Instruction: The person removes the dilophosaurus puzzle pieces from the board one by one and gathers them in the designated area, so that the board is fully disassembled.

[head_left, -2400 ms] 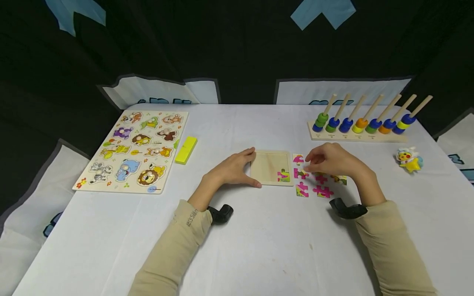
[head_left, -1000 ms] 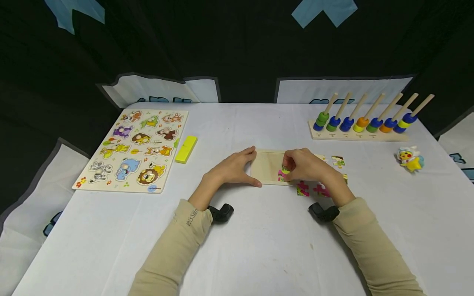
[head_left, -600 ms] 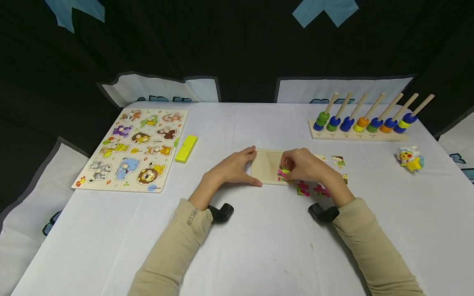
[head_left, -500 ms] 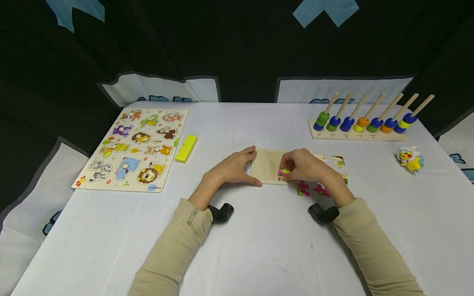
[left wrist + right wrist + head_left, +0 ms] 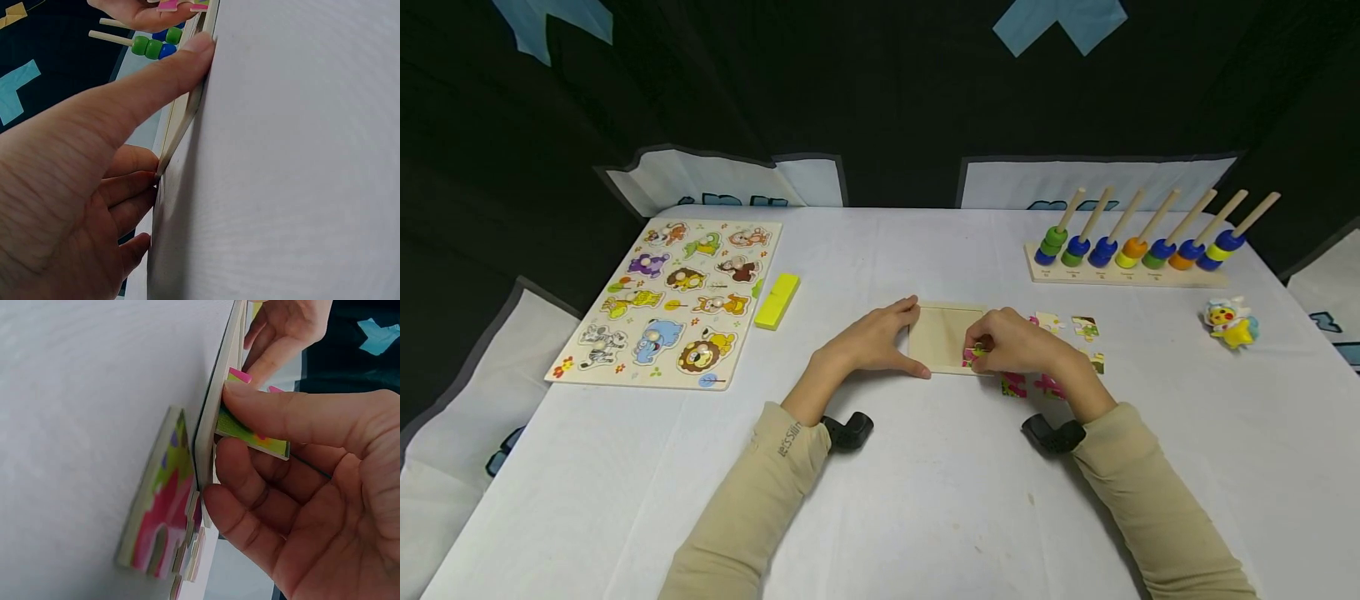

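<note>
A shallow square wooden puzzle tray point(image 5: 942, 335) lies flat in the head view. My left hand point(image 5: 876, 340) spans its left side, fingers extended against the edge; in the left wrist view the thumb point(image 5: 169, 72) rests on the near edge. Over the tray's near right corner, my right hand point(image 5: 1015, 343) pinches a pink and green jigsaw piece point(image 5: 253, 436) between thumb and fingers, tilted in the right wrist view. Loose pink jigsaw pieces point(image 5: 1049, 386) lie right of the tray. My right hand hides some of them and part of the tray.
An animal puzzle board point(image 5: 655, 308) lies at the left, beside a yellow block point(image 5: 777, 302). At the back right stands a bead counting rack point(image 5: 1131, 275) with upright pegs. A small yellow toy figure point(image 5: 1231, 323) sits in front of its right end.
My right hand has moved left from the loose pieces to the tray's near right corner, then shifted slightly over the jigsaw piece there. My left hand has stayed at the tray.
</note>
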`<state>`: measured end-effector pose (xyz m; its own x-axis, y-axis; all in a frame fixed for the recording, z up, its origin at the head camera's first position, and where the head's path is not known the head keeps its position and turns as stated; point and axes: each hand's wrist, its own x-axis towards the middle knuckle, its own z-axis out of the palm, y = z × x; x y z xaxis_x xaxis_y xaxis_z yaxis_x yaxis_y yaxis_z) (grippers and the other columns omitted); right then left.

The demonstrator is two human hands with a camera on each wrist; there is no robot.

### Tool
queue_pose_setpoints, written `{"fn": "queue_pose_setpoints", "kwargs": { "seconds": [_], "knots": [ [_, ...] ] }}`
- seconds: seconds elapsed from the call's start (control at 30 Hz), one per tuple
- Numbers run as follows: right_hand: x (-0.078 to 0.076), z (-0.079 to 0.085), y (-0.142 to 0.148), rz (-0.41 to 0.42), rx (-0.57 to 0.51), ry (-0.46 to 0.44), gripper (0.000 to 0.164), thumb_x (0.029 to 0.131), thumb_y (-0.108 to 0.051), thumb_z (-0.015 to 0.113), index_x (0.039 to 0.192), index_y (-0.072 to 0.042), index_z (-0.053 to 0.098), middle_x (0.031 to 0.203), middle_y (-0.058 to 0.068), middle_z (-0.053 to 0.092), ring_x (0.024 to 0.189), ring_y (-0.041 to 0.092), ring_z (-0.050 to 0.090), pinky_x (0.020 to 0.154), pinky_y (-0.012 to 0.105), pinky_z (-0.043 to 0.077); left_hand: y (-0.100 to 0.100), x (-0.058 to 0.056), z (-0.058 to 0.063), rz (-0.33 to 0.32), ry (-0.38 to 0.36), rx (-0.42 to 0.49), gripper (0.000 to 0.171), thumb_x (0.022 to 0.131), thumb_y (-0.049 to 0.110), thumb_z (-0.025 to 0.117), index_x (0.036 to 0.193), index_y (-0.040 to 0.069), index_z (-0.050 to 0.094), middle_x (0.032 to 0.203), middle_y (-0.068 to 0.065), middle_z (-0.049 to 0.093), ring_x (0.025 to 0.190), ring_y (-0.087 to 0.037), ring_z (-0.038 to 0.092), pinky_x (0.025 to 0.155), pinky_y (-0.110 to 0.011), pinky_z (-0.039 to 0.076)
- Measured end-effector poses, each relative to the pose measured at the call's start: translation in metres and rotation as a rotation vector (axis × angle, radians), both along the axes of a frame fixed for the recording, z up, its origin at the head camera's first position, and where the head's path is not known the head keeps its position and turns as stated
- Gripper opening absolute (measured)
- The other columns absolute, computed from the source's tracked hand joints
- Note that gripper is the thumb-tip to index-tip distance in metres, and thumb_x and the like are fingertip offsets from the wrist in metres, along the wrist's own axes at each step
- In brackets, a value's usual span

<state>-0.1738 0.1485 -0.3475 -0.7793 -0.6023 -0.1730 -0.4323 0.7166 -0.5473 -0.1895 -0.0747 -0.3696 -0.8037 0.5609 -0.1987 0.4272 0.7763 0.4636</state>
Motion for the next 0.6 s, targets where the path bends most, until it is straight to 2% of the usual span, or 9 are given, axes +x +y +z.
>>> {"fn": "queue_pose_setpoints", "kwargs": {
  "seconds": [0.13, 0.37, 0.6],
  "knots": [
    [-0.0004, -0.0008, 0.001, 0.023, -0.015, 0.019, 0.001, 0.077, -0.007, 0.067, 0.077, -0.006, 0.067, 0.06, -0.003, 0.049, 0.056, 0.009, 0.04, 0.05, 0.02, 0.034, -0.0001, 0.0003, 0.0003, 0.002, -0.002, -0.002, 0.102, 0.064, 0.057, 0.072, 0.143, 0.009, 0.026, 0.153, -0.002, 0.015, 0.14, -0.018, 0.019, 0.113, -0.035, 0.022],
    [-0.0015, 0.0011, 0.0021, 0.008, -0.047, 0.009, 0.015, 0.086, -0.008, 0.055, 0.092, -0.002, 0.068, 0.065, 0.0, 0.054, 0.053, 0.008, 0.042, 0.047, 0.019, 0.036, -0.0005, 0.0004, -0.0001, 0.003, -0.003, -0.003, 0.103, 0.064, 0.057, 0.072, 0.143, 0.009, 0.026, 0.153, -0.002, 0.014, 0.14, -0.019, 0.018, 0.114, -0.035, 0.022],
    [0.0004, 0.0072, 0.003, -0.042, -0.115, 0.0, 0.014, 0.085, -0.009, 0.058, 0.093, -0.004, 0.068, 0.073, 0.004, 0.066, 0.054, 0.008, 0.049, 0.048, 0.021, 0.041, -0.0001, 0.0004, -0.001, 0.008, 0.0, 0.003, 0.103, 0.064, 0.058, 0.072, 0.143, 0.009, 0.026, 0.153, -0.002, 0.015, 0.14, -0.018, 0.018, 0.114, -0.035, 0.022]
  ]
}}
